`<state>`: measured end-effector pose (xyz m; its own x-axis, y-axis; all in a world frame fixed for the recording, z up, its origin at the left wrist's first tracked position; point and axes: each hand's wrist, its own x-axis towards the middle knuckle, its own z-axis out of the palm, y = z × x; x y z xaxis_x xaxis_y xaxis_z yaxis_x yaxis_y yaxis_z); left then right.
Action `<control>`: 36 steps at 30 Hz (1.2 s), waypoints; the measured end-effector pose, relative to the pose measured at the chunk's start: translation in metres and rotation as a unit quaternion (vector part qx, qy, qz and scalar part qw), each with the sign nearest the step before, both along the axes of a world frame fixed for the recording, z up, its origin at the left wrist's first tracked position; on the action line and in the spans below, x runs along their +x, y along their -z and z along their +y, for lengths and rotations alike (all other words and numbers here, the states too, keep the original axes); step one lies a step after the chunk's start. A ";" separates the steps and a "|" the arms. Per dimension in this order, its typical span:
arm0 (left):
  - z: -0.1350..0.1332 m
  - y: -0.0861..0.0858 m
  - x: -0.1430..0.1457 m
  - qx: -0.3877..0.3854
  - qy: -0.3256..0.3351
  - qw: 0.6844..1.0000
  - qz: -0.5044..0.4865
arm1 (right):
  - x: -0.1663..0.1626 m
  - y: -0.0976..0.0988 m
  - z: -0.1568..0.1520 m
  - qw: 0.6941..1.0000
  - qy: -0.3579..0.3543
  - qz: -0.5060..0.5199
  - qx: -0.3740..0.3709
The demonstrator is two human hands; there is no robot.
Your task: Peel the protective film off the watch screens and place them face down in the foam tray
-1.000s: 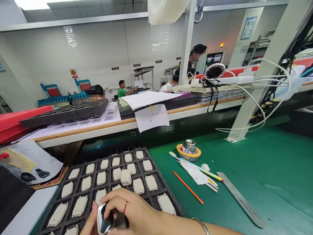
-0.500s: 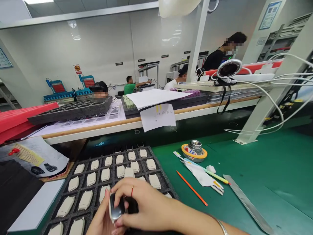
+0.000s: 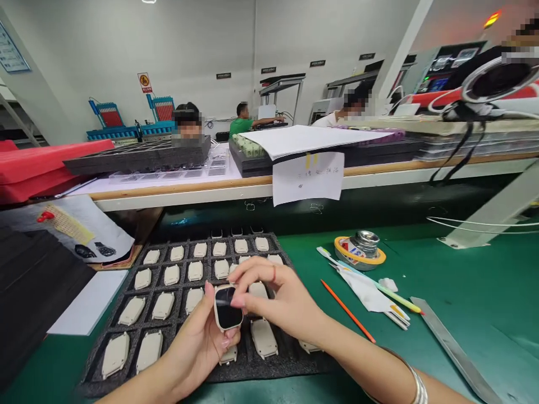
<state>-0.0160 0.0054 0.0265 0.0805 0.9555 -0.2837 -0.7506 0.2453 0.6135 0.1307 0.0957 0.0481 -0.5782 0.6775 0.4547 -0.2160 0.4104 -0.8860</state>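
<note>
A smartwatch case (image 3: 229, 317) with a dark glass face and pale frame is in my left hand (image 3: 196, 345), its fingers wrapped round the sides and back. My right hand (image 3: 282, 297) reaches over from the right, thumb and forefinger pinched at the upper right of the glass. A pale streak crosses the top of the screen by those fingertips; whether they grip a thin film I cannot make out. Beneath both hands lies a black foam tray (image 3: 290, 362), its compartments holding several beige watch cases (image 3: 115, 353). My hands hide part of the tray's middle.
Right of the tray lie an orange stick (image 3: 347, 310), a toothbrush (image 3: 330, 257), white paper (image 3: 366, 289), a tape roll (image 3: 381, 258) around a metal-topped bottle (image 3: 365, 242), and a metal strip (image 3: 455, 348). A shelf edge (image 3: 189, 196) runs across behind; co-workers sit beyond.
My head view has shifted, so the scene sits differently. The watch case now faces me more squarely, and my right fingers have moved from across the glass to its upper right edge.
</note>
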 end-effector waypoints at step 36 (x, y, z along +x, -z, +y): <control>-0.005 -0.003 -0.008 0.031 0.067 0.997 0.013 | 0.015 -0.008 -0.001 0.989 0.106 0.084 0.053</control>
